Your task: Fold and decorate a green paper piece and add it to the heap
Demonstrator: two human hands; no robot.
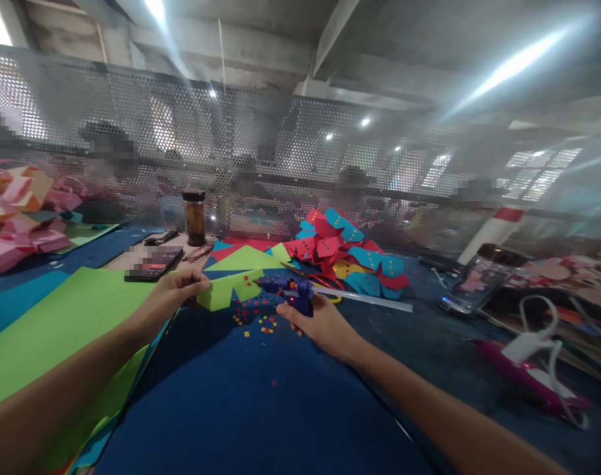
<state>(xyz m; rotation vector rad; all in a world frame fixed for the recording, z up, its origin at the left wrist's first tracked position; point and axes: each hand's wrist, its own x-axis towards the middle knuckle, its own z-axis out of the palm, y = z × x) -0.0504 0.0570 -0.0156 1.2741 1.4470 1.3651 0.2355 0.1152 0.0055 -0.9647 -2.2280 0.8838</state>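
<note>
My left hand [177,289] is closed in a pinch on the left end of a green paper cut-out [229,289], held just above the blue table [260,396]. My right hand [316,320] grips a small blue glue gun [293,291] with a clear glue stick [364,300] sticking out behind it. The gun's nozzle points left and touches the right edge of the green cut-out. Tiny red and yellow paper squares [258,322] lie scattered on the table under the cut-out.
Large green paper sheets [47,336] lie at my left. A phone [154,262] and a dark jar [194,216] stand behind. A pile of red and blue paper shapes [347,254] lies beyond the gun. A second pink glue gun [528,376] rests at right, near a glass jar [478,277].
</note>
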